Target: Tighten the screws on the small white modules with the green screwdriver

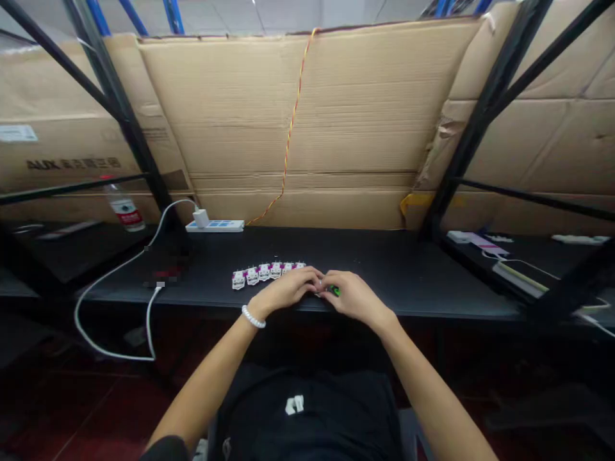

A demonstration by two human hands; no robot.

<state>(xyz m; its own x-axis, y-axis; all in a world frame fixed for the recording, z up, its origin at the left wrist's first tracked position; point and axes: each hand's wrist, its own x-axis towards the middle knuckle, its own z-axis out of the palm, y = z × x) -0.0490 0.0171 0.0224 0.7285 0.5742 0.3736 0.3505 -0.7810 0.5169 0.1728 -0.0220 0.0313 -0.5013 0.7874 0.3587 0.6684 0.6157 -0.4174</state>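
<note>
My left hand (291,288), with a white beaded bracelet (253,317) on its wrist, is at the front of the black table. Its fingers are bent and pinched, and whatever they grip is hidden. Meeting it fingertip to fingertip, my right hand (354,296) is closed on a small green-and-black object (334,291). Most of that object is covered by the fingers, so its kind does not show. A curved row of small white-and-purple parts (264,273) lies on the table just left of the hands; its right end reaches behind my left hand.
A white power strip (221,226) with a plugged-in charger (201,218) sits at the table's back left, its white cable (91,294) looping over the front edge. Black metal posts (480,121) flank the cardboard wall (230,115). A bottle (125,208) stands on the left.
</note>
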